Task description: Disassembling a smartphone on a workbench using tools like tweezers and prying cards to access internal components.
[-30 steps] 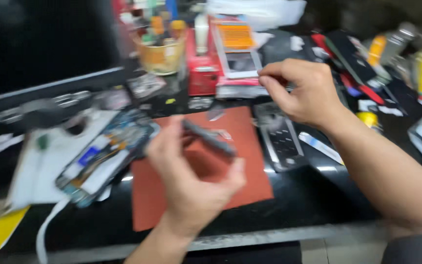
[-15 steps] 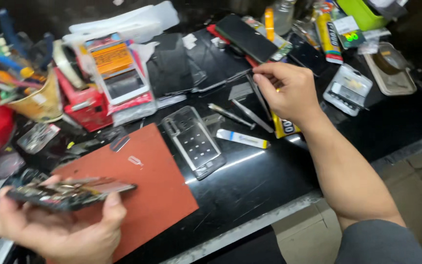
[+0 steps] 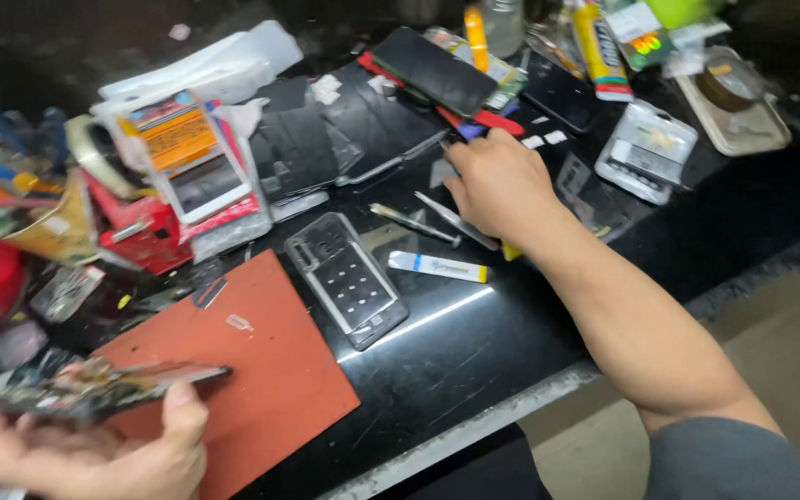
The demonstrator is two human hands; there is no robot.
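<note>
The work went on at a shiny black table (image 3: 474, 370) with a pale edge along the front. A bit of light brown floor (image 3: 789, 352) showed past the table on the right. The table was very messy. A flat red-brown mat (image 3: 261, 370) lay near the front.

A grey phone frame (image 3: 349, 278) lay just beside the mat, with its hollow side up. A small white tube with a yellow end (image 3: 437, 267) lay next to the frame. A red box (image 3: 145, 231) stood at the back left, with flat packs leaning on it. A clear plastic box (image 3: 645, 153) sat on the right, but what was in it was too blurry to tell. A tan tray (image 3: 743, 130) sat behind it with a round thing in it. A dark phone (image 3: 432, 69) lay on a pile at the back.

The left hand (image 3: 85, 449) was low in the corner, palm up, fingers closed around an opened phone (image 3: 104, 389). The phone was flat, above the mat's left edge, with its tiny parts showing.

The right hand (image 3: 502, 185) reached far across the table, palm down, fingers bent. It rested on some thin metal tweezers (image 3: 446, 218). It was not clear if it had pinched them.
</note>
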